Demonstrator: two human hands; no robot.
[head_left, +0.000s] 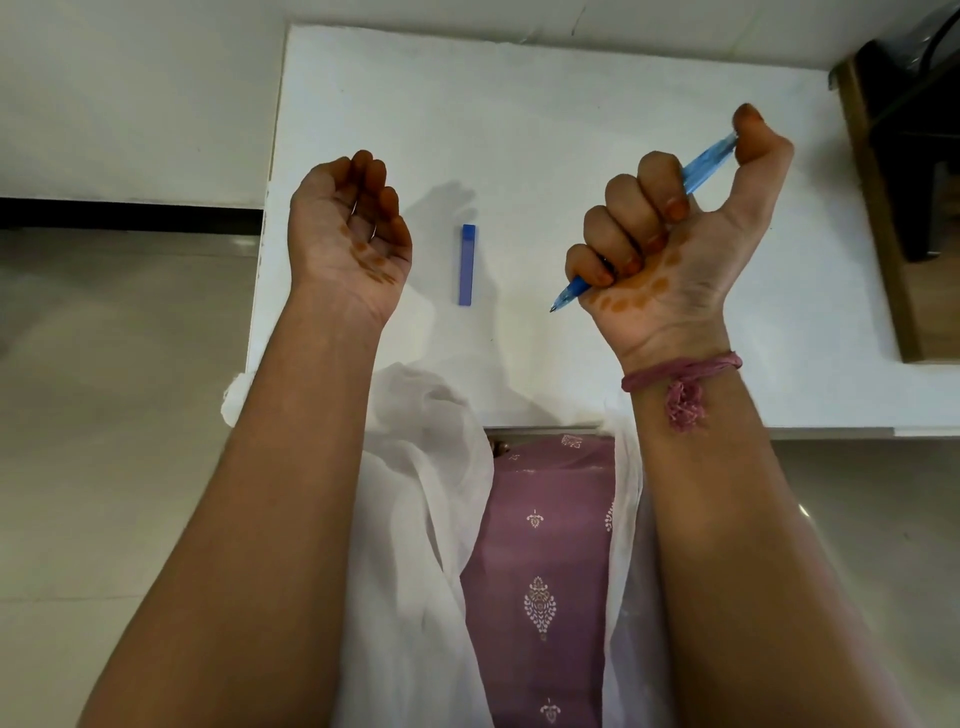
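Note:
My right hand (670, 234) is raised above the white table (571, 104), palm toward me, fingers curled round a translucent blue pen (709, 156). The pen's tip points down-left below my little finger, and my thumb presses its top end. My left hand (348, 228) is held up over the table's left edge, palm up, fingers loosely curled, holding nothing. Between the two hands a small blue rectangular case (467, 265) lies flat on the table, lengthwise toward me.
A brown wooden piece of furniture (878, 218) with dark items on it stands at the table's right end. A pink thread band (680, 374) circles my right wrist. White scarf cloth (421, 467) drapes over the near table edge. Tiled floor lies to the left.

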